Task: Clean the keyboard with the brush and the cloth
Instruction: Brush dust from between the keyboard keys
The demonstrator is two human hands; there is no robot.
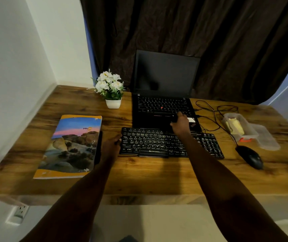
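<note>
A black external keyboard [157,145] lies on the wooden desk [139,175] in front of an open black laptop [162,105]. My left hand [112,144] grips the keyboard's left edge. My right hand [180,125] is above the keyboard's far edge, over the laptop's palm rest. Its fingers are curled around a small dark object that looks like the brush [174,118], most of which is hidden. A yellow cloth [235,127] lies folded inside a clear plastic box [249,132] at the right of the desk.
A black mouse [250,157] sits right of the keyboard, its cable looping behind it. The box's clear lid [267,138] lies beside it. A colourful book [73,145] lies at the left. A white flower pot [112,89] stands left of the laptop. Dark curtains hang behind.
</note>
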